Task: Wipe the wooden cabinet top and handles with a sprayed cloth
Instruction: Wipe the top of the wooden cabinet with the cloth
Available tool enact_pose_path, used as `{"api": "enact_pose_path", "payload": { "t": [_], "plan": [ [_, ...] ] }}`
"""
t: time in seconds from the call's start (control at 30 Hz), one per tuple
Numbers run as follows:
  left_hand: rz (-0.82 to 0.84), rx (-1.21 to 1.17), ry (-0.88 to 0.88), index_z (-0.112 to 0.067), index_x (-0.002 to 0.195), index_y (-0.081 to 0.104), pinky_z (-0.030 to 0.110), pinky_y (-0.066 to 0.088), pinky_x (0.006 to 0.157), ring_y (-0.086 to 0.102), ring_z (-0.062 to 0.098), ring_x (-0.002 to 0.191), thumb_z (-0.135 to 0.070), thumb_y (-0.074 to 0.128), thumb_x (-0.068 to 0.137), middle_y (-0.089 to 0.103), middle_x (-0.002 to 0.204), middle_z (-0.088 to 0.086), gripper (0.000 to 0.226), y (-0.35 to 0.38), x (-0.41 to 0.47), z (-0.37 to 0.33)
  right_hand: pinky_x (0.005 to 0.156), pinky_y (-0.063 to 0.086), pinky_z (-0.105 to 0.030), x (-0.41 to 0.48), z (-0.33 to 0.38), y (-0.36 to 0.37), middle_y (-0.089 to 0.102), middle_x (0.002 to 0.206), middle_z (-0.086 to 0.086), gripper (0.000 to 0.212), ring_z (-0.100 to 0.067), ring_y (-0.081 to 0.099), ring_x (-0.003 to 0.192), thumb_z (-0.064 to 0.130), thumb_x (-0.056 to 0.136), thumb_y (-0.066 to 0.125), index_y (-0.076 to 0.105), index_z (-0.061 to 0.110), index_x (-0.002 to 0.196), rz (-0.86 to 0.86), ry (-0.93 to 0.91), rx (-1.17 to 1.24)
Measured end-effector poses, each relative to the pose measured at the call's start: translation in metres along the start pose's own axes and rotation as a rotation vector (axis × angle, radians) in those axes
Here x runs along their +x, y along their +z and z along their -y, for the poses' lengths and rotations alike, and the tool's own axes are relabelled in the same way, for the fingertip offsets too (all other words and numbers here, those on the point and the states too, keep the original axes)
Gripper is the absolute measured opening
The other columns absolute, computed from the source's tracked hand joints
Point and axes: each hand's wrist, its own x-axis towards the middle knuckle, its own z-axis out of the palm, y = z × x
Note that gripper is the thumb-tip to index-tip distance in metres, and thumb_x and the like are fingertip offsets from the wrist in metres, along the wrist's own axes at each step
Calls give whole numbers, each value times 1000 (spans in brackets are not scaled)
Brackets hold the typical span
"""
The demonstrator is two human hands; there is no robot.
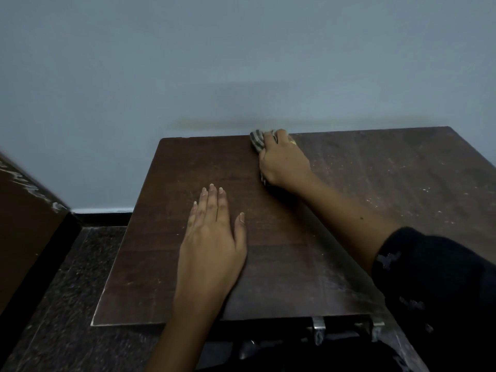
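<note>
The dark brown wooden cabinet top (161,237) fills the middle of the view; its right part looks dusty and speckled, its left part darker. My right hand (284,159) is shut on a grey striped cloth (256,140) and presses it on the top at the back edge, near the wall. My left hand (212,237) lies flat on the top, palm down, fingers slightly spread, holding nothing. A metal handle (318,324) peeks out below the front edge, partly hidden.
A pale blue-grey wall (241,63) rises directly behind the cabinet. A second brown piece of furniture (24,224) stands at the left. Dark speckled floor (72,277) lies between the two. My dark sleeve (442,291) covers the right front corner.
</note>
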Motion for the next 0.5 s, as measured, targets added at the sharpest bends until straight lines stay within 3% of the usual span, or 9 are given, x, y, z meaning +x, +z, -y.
{"api": "enact_pose_path", "payload": {
  "t": [0.33, 0.43, 0.5],
  "plan": [
    [-1, 22, 0, -5, 141, 23, 29, 3, 112, 14, 20, 141, -44, 16, 87, 23, 151, 14, 67, 4, 0, 1, 116, 23, -36, -121, -1, 7, 24, 152, -9, 53, -27, 20, 142, 27, 98, 23, 18, 10, 148, -37, -34, -31],
    [-7, 29, 4, -4, 140, 23, 31, 6, 113, 15, 21, 140, -46, 10, 85, 24, 151, 15, 71, 4, 0, 0, 106, 40, -38, -156, -1, 11, 41, 143, -9, 64, -28, 38, 134, 33, 87, 13, 35, 10, 143, -75, -18, -43],
    [-2, 28, 0, -4, 141, 23, 31, 5, 113, 15, 21, 140, -47, 10, 85, 23, 151, 15, 71, 4, -1, 0, 87, 53, -36, -177, -1, 11, 58, 128, -8, 58, -27, 58, 118, 29, 83, 25, 53, 10, 130, -81, 11, -65]
  ]
}}
